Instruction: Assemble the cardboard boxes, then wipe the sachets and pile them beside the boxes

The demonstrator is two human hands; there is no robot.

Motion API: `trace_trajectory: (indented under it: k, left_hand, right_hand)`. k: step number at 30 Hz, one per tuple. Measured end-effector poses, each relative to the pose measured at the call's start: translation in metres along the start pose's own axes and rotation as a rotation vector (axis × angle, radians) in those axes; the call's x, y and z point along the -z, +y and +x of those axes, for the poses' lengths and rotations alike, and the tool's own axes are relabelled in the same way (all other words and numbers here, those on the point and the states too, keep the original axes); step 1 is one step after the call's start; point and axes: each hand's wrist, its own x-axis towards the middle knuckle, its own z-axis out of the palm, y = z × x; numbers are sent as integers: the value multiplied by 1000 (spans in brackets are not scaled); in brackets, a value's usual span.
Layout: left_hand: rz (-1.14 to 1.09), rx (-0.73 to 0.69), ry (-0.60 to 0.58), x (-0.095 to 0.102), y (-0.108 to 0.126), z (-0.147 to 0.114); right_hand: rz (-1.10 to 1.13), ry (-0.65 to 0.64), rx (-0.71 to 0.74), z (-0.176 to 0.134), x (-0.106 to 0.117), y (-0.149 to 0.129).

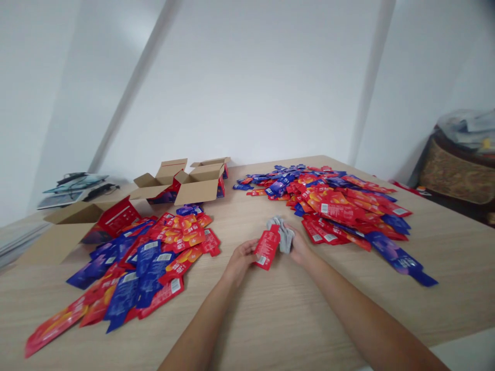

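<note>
Above the middle of the table, my left hand [243, 258] is closed on the edge of a red sachet [267, 248] with a barcode near its lower end. My right hand [298, 248] grips a crumpled grey cloth [286, 237], which touches or lies close behind the sachet's right side. To the left spreads a heap of red and blue sachets [154, 263]. A larger heap of red and blue sachets [328, 201] lies to the right, behind my right hand.
Open cardboard boxes [197, 191] stand at the back left, another open box [73, 232] nearer. Behind them lies a stack with cables [73, 189]. One blue sachet [402, 257] juts from the right heap. A brown patterned chair [460, 167] with a plastic bag stands beyond the table's right edge.
</note>
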Motion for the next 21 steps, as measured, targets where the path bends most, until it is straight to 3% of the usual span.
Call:
trace_trajectory:
  k: [3,5,8,11,17,21]
  left_hand:
    - [96,-33,-96,-3,-3,1]
    - [144,-66,-109,-2,-1,0]
    - [185,-86,-122,-2,6,-4]
    - [175,-14,-160,-4,13,-10]
    - [151,82,-214,-4,20,-16]
    - [124,96,-97,12,24,-14]
  right_hand:
    - [83,-86,-87,-8,-12,-3]
    - [73,-114,-68,-9,-15,-2]
    - [-164,-90,89,-5,-12,1]
    - [-422,-68,200,0,-6,3]
    - [-911,-35,218,-3,-5,-1]
    - [-918,54,243,-3,2,-7]
